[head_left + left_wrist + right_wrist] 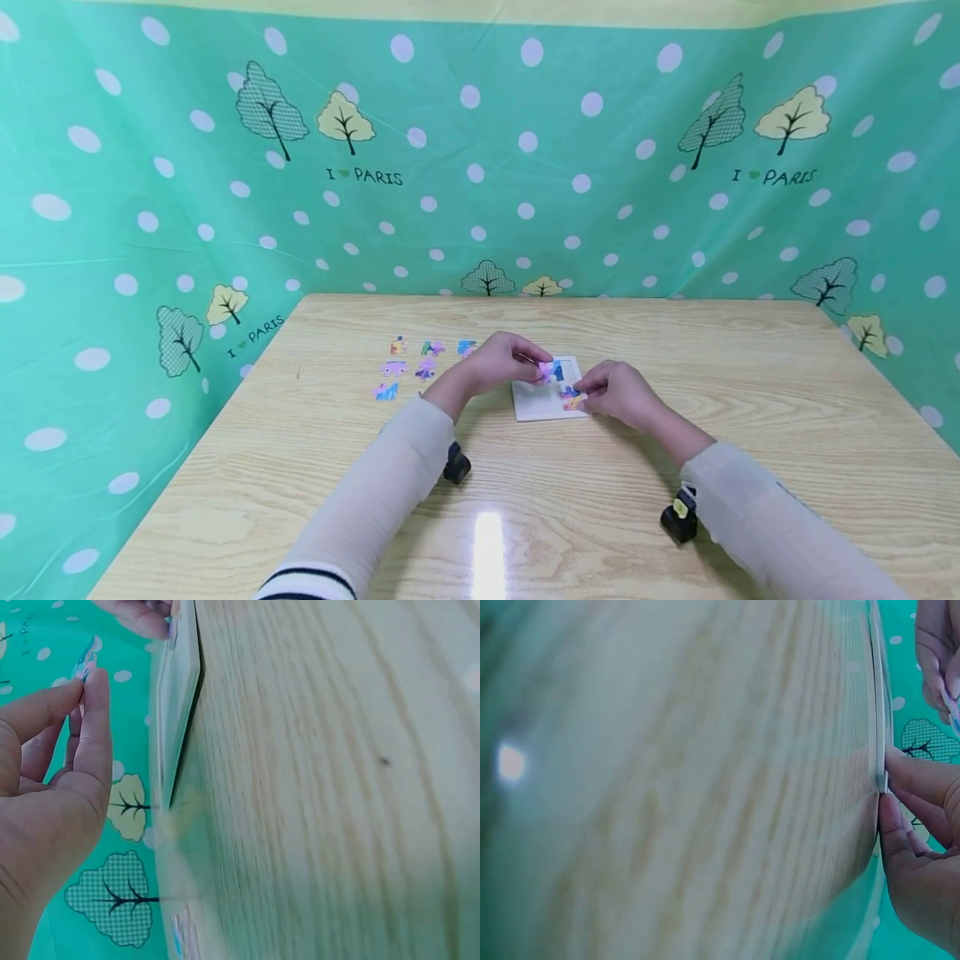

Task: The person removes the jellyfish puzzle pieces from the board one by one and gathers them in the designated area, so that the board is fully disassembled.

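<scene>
My left hand [501, 367] pinches a pink and blue jigsaw piece [546, 372] between thumb and fingertips. In the left wrist view, that piece [86, 660] stands up from the fingertips, raised over the table. Under it lies a white puzzle tray [534, 408], with a dark blue piece [558, 371] and several colourful pieces [573, 398] along its right side. My right hand [621, 392] grips the tray's right edge near the front corner, fingertips beside the pieces there. In the right wrist view, thumb and fingers [901, 769] meet at the tray's thin edge.
Left of the tray, several loose jigsaw pieces [426, 368] lie spread in rough rows on the wooden table [337, 467]. My left forearm passes close to them. A green dotted cloth [480, 167] hangs behind the table. Black wrist cameras [679, 518] sit under the sleeves.
</scene>
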A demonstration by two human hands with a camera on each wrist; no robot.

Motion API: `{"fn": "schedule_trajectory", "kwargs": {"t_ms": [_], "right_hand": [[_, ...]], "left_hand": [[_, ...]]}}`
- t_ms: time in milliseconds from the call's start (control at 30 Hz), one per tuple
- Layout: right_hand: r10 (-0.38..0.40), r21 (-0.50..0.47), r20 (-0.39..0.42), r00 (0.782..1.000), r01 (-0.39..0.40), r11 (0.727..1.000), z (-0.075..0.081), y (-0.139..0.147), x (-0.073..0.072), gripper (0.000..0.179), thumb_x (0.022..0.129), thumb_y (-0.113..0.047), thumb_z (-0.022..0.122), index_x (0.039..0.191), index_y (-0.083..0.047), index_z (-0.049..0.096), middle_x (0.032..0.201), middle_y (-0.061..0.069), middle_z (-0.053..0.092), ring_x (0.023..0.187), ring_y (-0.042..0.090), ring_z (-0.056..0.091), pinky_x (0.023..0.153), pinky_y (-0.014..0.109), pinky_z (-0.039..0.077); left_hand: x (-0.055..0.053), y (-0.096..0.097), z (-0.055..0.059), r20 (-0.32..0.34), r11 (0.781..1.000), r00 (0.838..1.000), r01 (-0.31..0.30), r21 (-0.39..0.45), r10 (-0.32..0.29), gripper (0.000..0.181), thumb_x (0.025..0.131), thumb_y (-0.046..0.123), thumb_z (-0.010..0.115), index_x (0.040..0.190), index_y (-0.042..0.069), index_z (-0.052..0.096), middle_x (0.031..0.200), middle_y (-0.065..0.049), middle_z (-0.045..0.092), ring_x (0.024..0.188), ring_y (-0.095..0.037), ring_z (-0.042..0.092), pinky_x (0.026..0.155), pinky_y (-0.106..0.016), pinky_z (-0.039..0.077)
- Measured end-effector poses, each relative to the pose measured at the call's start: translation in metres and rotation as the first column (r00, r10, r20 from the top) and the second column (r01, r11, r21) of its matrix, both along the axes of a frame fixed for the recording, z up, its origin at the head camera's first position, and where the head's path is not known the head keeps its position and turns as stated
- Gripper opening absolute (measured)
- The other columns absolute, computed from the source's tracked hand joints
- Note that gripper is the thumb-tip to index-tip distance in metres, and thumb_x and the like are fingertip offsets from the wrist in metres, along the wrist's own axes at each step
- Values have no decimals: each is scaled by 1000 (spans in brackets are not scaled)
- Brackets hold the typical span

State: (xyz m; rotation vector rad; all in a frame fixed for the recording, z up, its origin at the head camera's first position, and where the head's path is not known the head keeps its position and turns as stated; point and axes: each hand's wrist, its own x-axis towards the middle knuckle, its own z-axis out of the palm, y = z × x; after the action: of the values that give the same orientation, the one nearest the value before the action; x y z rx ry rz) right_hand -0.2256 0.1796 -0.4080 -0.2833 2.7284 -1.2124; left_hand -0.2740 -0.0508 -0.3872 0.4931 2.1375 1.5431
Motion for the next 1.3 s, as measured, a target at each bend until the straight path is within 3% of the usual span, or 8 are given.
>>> {"fn": "schedule_trajectory", "kwargs": {"t_ms": [233, 467, 667, 900, 1133, 1300], "right_hand": [[-5, 3, -3, 1000, 5, 1000, 1, 0, 1, 21, 79, 1, 79, 99, 0, 74, 100, 10, 63, 82, 17, 59, 70, 29, 53], [-17, -11, 8, 1000, 17, 1000, 2, 0, 1, 20, 78, 0, 79, 98, 0, 75, 102, 11, 62, 82, 17, 59, 70, 28, 52], [-19, -24, 22, 1000, 20, 1000, 0, 0, 1, 20, 79, -2, 79, 99, -1, 75, 105, 12, 62, 83, 17, 59, 70, 29, 52], [-23, -35, 39, 999, 24, 999, -1, 2, 1, 20, 80, -3, 79, 100, -1, 75, 104, 12, 63, 85, 19, 56, 69, 29, 49], [-21, -20, 28, 999, 21, 1000, -1, 2, 1, 21, 80, -4, 79, 100, -1, 74, 103, 11, 62, 82, 19, 54, 67, 29, 48], [-18, -30, 30, 999, 19, 999, -1, 1, 1, 22, 80, -3, 79, 101, 0, 74, 101, 11, 62, 83, 18, 56, 68, 29, 49]], "left_hand": [[4, -10, 0, -28, 1000, 1000, -6, -21, 5, 24, 87, -3, 68, 108, 7, 74, 103, -3, 70, 93, -17, 67, 82, -29, 55], [9, -22, 2, 7, 999, 1000, -19, 42, 19, 24, 88, -3, 68, 110, 6, 73, 104, -8, 69, 93, -22, 68, 86, -35, 55], [14, -34, 4, -9, 999, 999, -36, 19, 37, 23, 87, 4, 72, 108, 11, 74, 105, -7, 69, 94, -21, 67, 88, -40, 53], [17, -49, 5, 45, 995, 997, -58, 81, 55, 25, 87, -3, 69, 111, 4, 71, 102, -13, 70, 98, -33, 68, 92, -43, 52], [19, -61, 5, 57, 991, 997, -63, 117, 57, 28, 87, -9, 65, 114, -3, 68, 105, -15, 66, 92, -25, 69, 91, -43, 52], [21, -71, 5, 32, 995, 998, -57, 78, 55, 28, 87, -7, 66, 114, -3, 67, 105, -15, 65, 91, -23, 67, 92, -45, 52]]}}
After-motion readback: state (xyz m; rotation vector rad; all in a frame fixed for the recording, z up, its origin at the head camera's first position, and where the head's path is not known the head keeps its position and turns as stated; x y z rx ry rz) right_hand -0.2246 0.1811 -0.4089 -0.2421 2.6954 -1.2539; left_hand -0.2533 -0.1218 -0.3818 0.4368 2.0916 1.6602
